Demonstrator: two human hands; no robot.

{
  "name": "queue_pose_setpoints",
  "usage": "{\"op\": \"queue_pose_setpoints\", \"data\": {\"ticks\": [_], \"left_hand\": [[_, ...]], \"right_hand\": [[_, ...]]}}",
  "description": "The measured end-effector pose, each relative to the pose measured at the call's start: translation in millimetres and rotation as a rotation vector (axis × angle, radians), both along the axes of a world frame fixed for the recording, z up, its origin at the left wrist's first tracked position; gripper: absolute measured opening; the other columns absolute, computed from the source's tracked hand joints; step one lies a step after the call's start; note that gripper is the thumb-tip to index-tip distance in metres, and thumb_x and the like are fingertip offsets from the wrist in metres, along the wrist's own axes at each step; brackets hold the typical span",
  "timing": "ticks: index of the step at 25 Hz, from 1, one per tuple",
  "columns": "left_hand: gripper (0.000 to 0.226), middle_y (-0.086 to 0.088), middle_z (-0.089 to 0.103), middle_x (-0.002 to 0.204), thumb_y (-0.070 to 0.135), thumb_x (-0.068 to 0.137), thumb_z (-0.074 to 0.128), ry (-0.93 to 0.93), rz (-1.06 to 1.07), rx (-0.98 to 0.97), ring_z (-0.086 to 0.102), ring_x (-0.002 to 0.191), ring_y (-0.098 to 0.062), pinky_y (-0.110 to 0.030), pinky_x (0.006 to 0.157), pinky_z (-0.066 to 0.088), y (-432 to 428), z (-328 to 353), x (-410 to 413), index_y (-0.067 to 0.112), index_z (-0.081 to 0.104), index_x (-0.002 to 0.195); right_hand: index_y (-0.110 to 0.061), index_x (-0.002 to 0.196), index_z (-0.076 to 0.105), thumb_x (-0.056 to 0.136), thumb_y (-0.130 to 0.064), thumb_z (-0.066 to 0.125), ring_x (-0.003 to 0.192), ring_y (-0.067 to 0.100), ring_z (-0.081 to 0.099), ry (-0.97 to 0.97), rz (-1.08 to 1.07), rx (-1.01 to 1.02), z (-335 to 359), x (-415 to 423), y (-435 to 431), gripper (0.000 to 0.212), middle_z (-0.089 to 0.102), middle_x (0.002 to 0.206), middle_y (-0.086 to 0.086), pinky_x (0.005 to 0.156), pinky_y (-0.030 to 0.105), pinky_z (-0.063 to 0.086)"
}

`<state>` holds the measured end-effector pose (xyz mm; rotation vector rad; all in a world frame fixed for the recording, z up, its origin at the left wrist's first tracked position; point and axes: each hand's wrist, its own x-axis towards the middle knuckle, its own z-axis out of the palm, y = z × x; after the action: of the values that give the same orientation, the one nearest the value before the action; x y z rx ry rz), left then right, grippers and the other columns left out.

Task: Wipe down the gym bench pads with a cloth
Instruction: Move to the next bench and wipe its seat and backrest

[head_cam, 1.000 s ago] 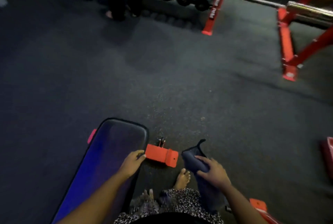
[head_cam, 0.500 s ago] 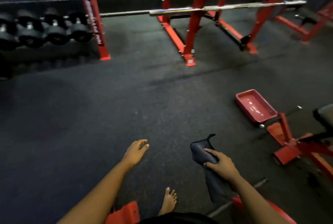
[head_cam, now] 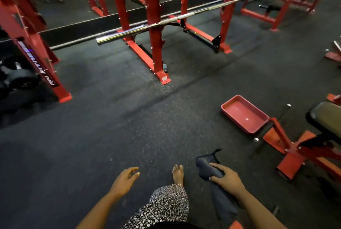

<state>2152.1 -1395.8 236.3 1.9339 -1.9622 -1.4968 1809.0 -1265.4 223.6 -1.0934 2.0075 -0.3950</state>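
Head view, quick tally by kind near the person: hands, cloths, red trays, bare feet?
Hands: 2, left hand empty, right hand holding the cloth
Cloths: 1, the dark cloth
Red trays: 1, the tray on the floor
Bare feet: 1, a foot
Total: 5

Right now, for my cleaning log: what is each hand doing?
Left hand: open, holding nothing.
Right hand: gripping the dark cloth.
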Motion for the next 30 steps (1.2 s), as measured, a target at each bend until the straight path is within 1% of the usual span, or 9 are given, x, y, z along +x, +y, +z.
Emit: {"op": "queue_pose_setpoints", "data": {"ticks": [3,7,12,15,17,20,23,26,30], "left_hand": [[0.037,-0.007,0.048,0.138,0.025,0.096,0.047,-0.034,0.027,0.015,0.048,0.125,-0.021,-0.030,0.103,0.035,-87.2,-4.1,-39.9,0.015,0.049,0.131],[0.036,-0.008,0.048,0.137,0.026,0.098,0.043,-0.059,-0.023,-0.027,0.047,0.125,-0.023,-0.028,0.101,0.034,-199.8,13.9,-124.9,0.013,0.049,0.131],[0.035,-0.006,0.050,0.136,0.025,0.098,0.042,0.047,-0.269,-0.120,0.048,0.124,-0.020,-0.025,0.100,0.033,-341.7,35.4,-292.5,0.013,0.051,0.130],[0.034,-0.004,0.053,0.132,0.023,0.097,0.046,0.111,-0.351,-0.131,0.051,0.119,-0.018,-0.023,0.096,0.035,-415.8,36.8,-395.1,0.014,0.051,0.129],[0.034,-0.004,0.055,0.128,0.020,0.096,0.048,0.127,-0.394,-0.111,0.052,0.117,-0.018,-0.020,0.093,0.035,-466.0,28.3,-461.0,0.012,0.052,0.128],[0.033,-0.007,0.057,0.126,0.015,0.095,0.050,0.099,-0.425,-0.066,0.054,0.110,-0.016,-0.017,0.089,0.034,-542.4,18.2,-541.4,0.007,0.054,0.126],[0.031,-0.006,0.059,0.122,0.016,0.094,0.051,0.043,-0.472,-0.038,0.053,0.103,-0.011,-0.017,0.089,0.036,-611.7,12.5,-590.0,0.008,0.056,0.124],[0.030,-0.007,0.060,0.119,0.016,0.093,0.053,-0.008,-0.463,-0.005,0.053,0.105,-0.012,-0.020,0.092,0.037,-682.8,3.5,-631.7,0.006,0.056,0.121],[0.031,-0.009,0.058,0.127,0.016,0.093,0.053,-0.100,-0.489,0.011,0.055,0.117,-0.020,-0.025,0.100,0.037,-783.0,-12.8,-712.6,0.004,0.057,0.121]], "right_hand": [[-0.036,0.129,0.051,0.075,-0.033,0.070,0.118,0.012,0.051,-0.015,0.050,-0.064,9.2,-43.9,-101.9,0.057,0.054,0.131,-0.010,0.099,0.028,0.040],[-0.047,0.127,0.048,0.075,-0.039,0.067,0.113,0.007,0.049,-0.005,0.118,-0.114,46.0,-106.7,-211.5,0.056,0.054,0.121,-0.013,0.095,0.024,0.038],[-0.066,0.110,0.041,0.059,-0.059,0.057,0.109,0.008,0.053,0.011,-0.089,-0.103,38.2,-212.2,-268.4,0.054,0.058,0.114,-0.012,0.095,0.032,0.042],[-0.056,0.117,0.048,0.059,-0.058,0.059,0.114,0.011,0.054,0.029,-0.269,-0.024,24.6,-282.7,-290.0,0.059,0.059,0.121,-0.011,0.097,0.030,0.041],[-0.040,0.124,0.055,0.067,-0.043,0.070,0.117,0.010,0.054,0.046,-0.337,-0.001,10.3,-335.6,-317.0,0.058,0.060,0.124,-0.011,0.096,0.024,0.039],[-0.025,0.130,0.053,0.077,-0.025,0.072,0.120,0.010,0.051,0.031,-0.345,0.043,-2.7,-414.8,-369.1,0.056,0.056,0.128,-0.009,0.092,0.013,0.031],[-0.031,0.129,0.051,0.073,-0.046,0.067,0.123,0.009,0.048,0.006,-0.301,0.118,-5.0,-476.9,-429.3,0.060,0.052,0.127,-0.015,0.093,0.014,0.030],[-0.050,0.118,0.046,0.059,-0.068,0.053,0.121,0.008,0.049,0.007,-0.248,0.087,-12.0,-553.1,-513.3,0.062,0.053,0.129,-0.015,0.098,0.021,0.034],[-0.039,0.132,0.045,0.080,-0.042,0.063,0.119,0.010,0.047,0.065,-0.171,0.014,-0.5,-651.4,-633.6,0.056,0.050,0.124,-0.012,0.093,0.018,0.031]]}}
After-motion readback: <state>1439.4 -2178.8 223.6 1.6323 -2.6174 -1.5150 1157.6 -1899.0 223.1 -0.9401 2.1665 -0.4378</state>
